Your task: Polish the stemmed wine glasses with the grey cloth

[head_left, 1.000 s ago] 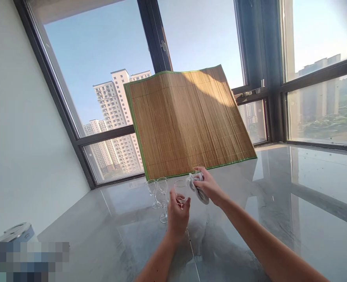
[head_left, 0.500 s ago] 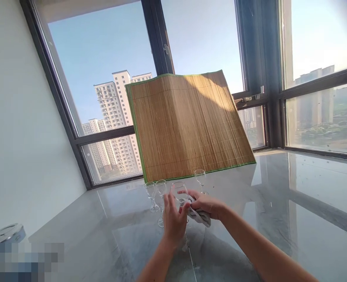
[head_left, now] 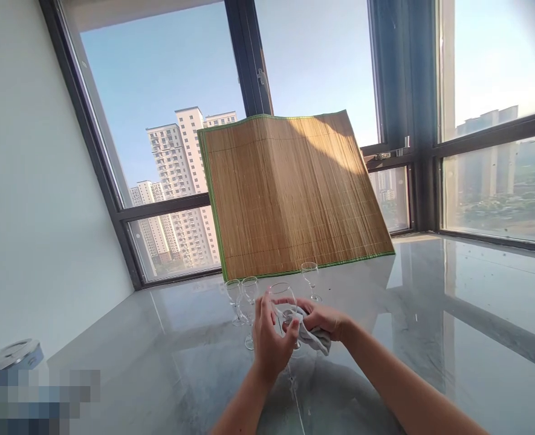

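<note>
My left hand (head_left: pixel 271 343) is wrapped round the bowl of a clear wine glass (head_left: pixel 282 295), held above the glossy grey marble table (head_left: pixel 430 338). My right hand (head_left: pixel 322 318) grips a crumpled white cloth (head_left: pixel 315 338) and presses part of it against the glass's rim and bowl. Three more small stemmed glasses stand on the table: two close together (head_left: pixel 242 297) just left of my hands and one (head_left: pixel 310 279) behind my right hand.
A bamboo mat with green edging (head_left: pixel 289 193) leans upright against the window frame behind the glasses. A round metal lid or pot (head_left: pixel 16 353) sits at the table's near left. Dark window frames and a white wall (head_left: pixel 31 199) border the table.
My right hand has come from the far glass to the glass in my left hand, bringing the cloth onto it. Both hands have dropped slightly lower.
</note>
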A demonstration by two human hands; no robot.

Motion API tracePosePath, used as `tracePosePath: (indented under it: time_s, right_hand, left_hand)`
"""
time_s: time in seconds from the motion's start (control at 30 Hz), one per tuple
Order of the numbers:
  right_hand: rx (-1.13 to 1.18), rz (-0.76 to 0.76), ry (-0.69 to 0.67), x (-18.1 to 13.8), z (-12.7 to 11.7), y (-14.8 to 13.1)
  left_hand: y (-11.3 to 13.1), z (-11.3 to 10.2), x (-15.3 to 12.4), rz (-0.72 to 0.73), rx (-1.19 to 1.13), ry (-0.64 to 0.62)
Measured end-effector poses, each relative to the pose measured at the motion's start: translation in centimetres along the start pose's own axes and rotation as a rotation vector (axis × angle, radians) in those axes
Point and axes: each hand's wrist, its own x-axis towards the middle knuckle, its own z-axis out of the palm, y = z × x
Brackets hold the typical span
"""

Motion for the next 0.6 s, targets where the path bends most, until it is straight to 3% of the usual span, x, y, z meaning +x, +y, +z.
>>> tracePosePath:
  time_s: [0.17,0.27,0.33,0.43,0.6]
  right_hand:
    - [-0.020,-0.095,0.231,-2.1,0.3,0.2]
    - [-0.144,-0.164,0.494,-3.4,-1.2,1.3]
    - [-0.251,-0.203,0.746,-3.7,-2.8,2.2]
    - [-0.340,-0.220,0.994,-3.0,-5.3,3.3]
    - [-0.386,-0.210,1.066,-1.5,-7.1,4.2]
  left_hand:
    - [-1.1,-1.8,0.6,0.125,-0.016,0.210]
    - [-1.9,-2.6,1.2,0.045,0.020,0.458]
    - [-2.3,-2.5,1.4,-0.051,0.019,0.540]
    - [-3.1,-1.7,1.1,-0.201,-0.037,0.507]
    - [-4.5,-0.1,0.5,-0.415,-0.146,0.419]
